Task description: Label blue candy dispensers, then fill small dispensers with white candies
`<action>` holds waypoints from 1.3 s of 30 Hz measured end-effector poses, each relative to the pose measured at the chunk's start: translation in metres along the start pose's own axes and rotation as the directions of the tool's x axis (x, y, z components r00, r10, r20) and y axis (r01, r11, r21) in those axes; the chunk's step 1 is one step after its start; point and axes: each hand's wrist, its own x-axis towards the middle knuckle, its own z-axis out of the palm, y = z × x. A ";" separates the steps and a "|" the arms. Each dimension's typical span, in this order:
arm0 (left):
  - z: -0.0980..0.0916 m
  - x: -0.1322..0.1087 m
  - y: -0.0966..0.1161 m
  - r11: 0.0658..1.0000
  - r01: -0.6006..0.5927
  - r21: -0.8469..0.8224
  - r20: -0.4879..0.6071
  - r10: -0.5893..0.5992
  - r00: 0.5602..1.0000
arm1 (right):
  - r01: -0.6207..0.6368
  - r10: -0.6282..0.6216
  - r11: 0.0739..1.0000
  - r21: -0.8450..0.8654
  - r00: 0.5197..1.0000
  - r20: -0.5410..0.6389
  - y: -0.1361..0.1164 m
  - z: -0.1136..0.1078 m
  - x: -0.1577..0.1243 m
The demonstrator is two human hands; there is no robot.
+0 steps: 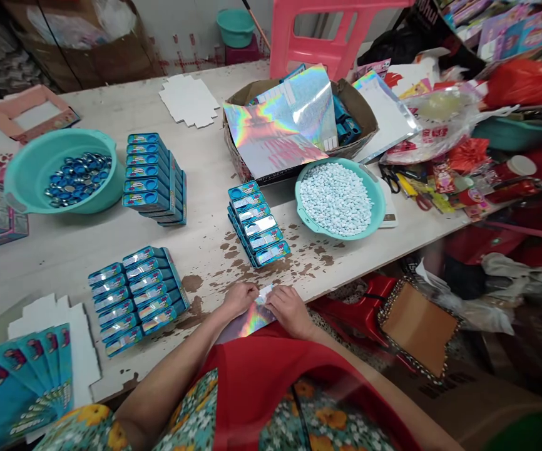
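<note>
Both my hands rest at the near edge of the white table [111,113], close together. My left hand [239,298] and my right hand [290,308] have their fingers curled and pressed on a small shiny holographic card [256,318] that lies flat between them. Just beyond my hands a row of small blue tins [258,223] sits on the table. Another block of stacked blue tins [136,298] lies to the left of my left hand.
A teal bowl of white pellets [337,198] stands right of centre. A teal bowl of blue lids [64,173] is at far left, beside a tall stack of blue tins [154,179]. A cardboard box with holographic sheets [280,119] sits behind. Clutter fills the right side.
</note>
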 end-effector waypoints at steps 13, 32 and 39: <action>-0.081 -0.055 0.080 0.677 -0.258 -0.689 -0.113 0.251 0.961 | -0.178 0.277 0.815 0.552 0.955 -0.101 -0.036 -0.129 0.069; -0.211 0.084 0.042 0.798 -0.438 -0.414 -0.471 0.224 0.853 | -0.341 0.533 0.794 0.502 0.789 -0.306 0.035 -0.083 0.277; -0.177 0.097 0.040 0.951 -0.125 -0.283 -0.627 -0.086 0.774 | -0.348 0.586 0.701 0.623 0.779 -0.225 0.055 -0.083 0.274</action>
